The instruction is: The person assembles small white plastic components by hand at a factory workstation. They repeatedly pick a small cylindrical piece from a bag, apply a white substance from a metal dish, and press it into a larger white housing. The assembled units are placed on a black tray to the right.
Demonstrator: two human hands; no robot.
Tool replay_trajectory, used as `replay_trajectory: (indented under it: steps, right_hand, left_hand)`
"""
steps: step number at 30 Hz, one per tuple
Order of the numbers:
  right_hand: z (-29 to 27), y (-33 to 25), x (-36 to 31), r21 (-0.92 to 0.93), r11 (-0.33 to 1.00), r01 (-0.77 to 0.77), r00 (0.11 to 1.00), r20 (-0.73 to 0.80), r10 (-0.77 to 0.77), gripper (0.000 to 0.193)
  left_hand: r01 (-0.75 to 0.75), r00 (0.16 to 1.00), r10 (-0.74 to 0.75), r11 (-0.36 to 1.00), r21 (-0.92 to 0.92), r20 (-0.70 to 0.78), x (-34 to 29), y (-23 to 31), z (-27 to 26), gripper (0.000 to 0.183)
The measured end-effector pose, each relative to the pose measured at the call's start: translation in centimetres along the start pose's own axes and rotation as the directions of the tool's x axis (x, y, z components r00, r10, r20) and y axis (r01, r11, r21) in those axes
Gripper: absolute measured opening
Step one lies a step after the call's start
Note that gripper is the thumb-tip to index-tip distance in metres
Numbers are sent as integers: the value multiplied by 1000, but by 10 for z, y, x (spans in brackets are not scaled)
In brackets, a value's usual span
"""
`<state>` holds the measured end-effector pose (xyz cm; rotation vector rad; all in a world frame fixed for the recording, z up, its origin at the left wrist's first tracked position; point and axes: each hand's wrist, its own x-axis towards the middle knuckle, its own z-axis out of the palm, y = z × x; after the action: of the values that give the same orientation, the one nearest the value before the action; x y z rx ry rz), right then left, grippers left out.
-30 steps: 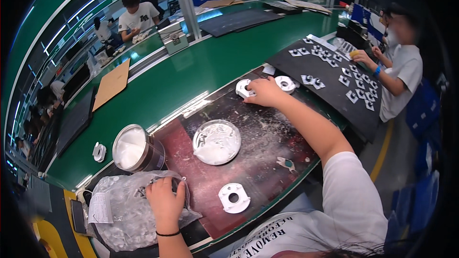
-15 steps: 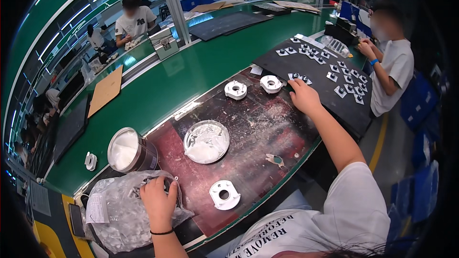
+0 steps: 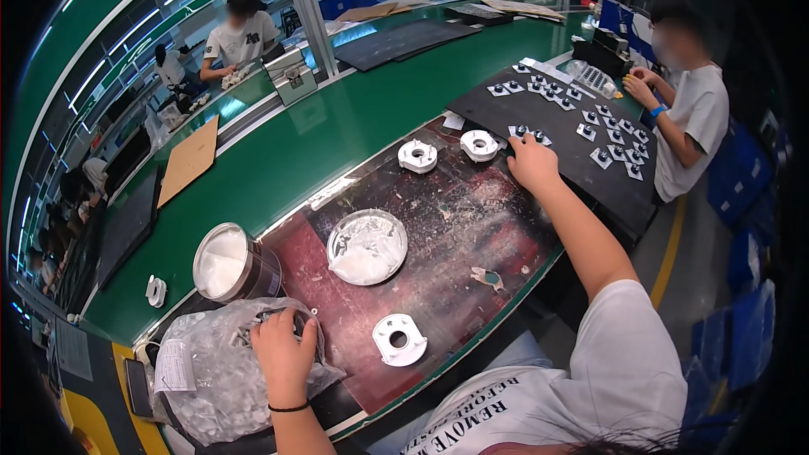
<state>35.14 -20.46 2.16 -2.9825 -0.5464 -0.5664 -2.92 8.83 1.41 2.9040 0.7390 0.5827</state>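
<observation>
My left hand [image 3: 285, 352] reaches into the mouth of a clear plastic bag [image 3: 211, 375] of small white parts. Its thumb is apart from the fingers; the bag hides the fingertips. On a black mat [image 3: 489, 109] at the right, my right hand [image 3: 534, 164] has its bent fingertips on a small white square plate with a black knob [image 3: 540, 139]. A similar piece lies beside it. White round housings with a central hole stand on the stained board: one near me [image 3: 399, 339], one farther off [image 3: 417, 156] and another [image 3: 479, 145] close to my right hand.
A round dish [image 3: 366, 247] with white paste lies mid-board. Left of it stands an open tin [image 3: 226, 263] with white contents. A white part [image 3: 156, 291] sits on the green table [image 3: 278, 173]. Several knobbed plates cover the mat; a co-worker [image 3: 693, 109] sits beyond it.
My right hand has moved slightly up onto the knobbed plate. My left hand has shifted a little within the bag's mouth. The view has tilted slightly.
</observation>
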Motion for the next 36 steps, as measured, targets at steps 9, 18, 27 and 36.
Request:
replay_trajectory:
  steps: [9,18,27,36]
  right_hand:
    - [33,23,6,-60,979,196,929,-308,-205,20]
    - [-60,-33,-26,672,613,416,903,-387,-189,9]
    - [-98,-111,-68,983,105,150,507,15,-862,13]
    - [-104,-194,-90,963,225,146,-107,241,-965,16]
  left_hand:
    - [-5,1000,5,1000,3,-6,0,1,0,32]
    - [28,999,-27,1000,7,-24,-4,2,-3,33]
    - [-1,993,-1,1000,-18,-116,1,6,-7,32]
    - [-264,958,231,939,-218,-168,0,27,-25,30]
